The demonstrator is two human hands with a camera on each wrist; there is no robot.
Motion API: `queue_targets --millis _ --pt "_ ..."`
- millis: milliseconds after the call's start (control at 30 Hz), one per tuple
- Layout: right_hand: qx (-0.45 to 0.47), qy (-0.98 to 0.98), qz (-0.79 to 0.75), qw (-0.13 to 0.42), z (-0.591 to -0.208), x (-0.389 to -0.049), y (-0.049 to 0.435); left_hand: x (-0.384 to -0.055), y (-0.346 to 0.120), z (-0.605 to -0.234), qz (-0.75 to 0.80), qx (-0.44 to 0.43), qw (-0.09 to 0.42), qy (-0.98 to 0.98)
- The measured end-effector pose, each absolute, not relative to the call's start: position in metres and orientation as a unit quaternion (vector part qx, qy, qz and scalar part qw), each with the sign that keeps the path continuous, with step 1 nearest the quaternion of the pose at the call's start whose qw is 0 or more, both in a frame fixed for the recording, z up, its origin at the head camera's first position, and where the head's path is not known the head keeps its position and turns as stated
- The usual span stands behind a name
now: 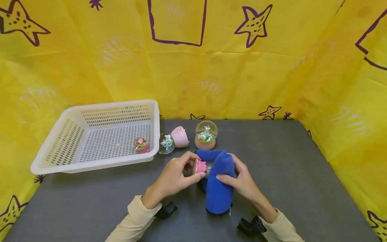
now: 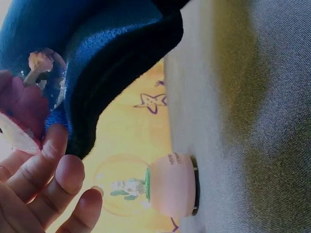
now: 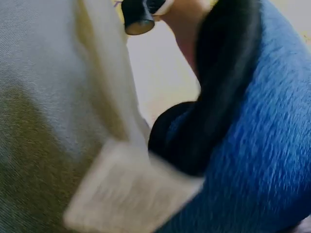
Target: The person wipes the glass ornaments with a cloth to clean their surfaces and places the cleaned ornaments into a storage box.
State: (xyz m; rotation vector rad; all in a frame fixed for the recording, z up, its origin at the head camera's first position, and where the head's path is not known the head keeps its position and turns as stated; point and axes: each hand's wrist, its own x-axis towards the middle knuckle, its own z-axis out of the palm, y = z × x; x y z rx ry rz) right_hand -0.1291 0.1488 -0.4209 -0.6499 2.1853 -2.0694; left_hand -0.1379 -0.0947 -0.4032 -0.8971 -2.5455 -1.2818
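Observation:
My left hand holds a small snow globe by its pink base, between thumb and fingers. The globe lies on its side, its clear dome turned toward a blue cloth with black edging. In the left wrist view, a pink flower-like figure shows inside the dome, which touches the cloth. My right hand grips the cloth from the right, thumb in front; the fingers behind are partly hidden. A pale tag hangs from the cloth in the right wrist view.
Beyond the hands, a snow globe stands upright on a pink-brown base. Left of it, another with a pink base lies on its side by a white plastic basket. Inside the basket sits a small red-based globe. Yellow printed cloth surrounds the grey table.

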Motion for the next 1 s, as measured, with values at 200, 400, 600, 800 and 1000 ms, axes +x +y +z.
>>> queue_targets --millis 200,400,600,800,1000 --pt "-0.196 0.724 -0.661 0.036 -0.421 -0.129 0.146 -0.141 -0.096 -0.407 -0.446 -0.315 0.085 -0.834" --pt "-0.170 0.716 -0.677 -0.009 -0.421 -0.129 0.146 -0.141 -0.097 -0.407 -0.448 -0.333 0.103 -0.823" --pt "-0.145 0.698 -0.701 -0.021 -0.417 -0.132 0.150 -0.141 -0.096 -0.407 -0.435 -0.365 0.138 -0.811" --pt "-0.140 0.617 -0.767 0.105 -0.416 -0.131 0.155 -0.142 -0.094 -0.405 -0.448 -0.416 0.180 -0.771" --pt "-0.213 0.507 -0.807 0.214 -0.419 -0.130 0.156 -0.142 -0.094 -0.404 -0.457 -0.408 0.195 -0.766"
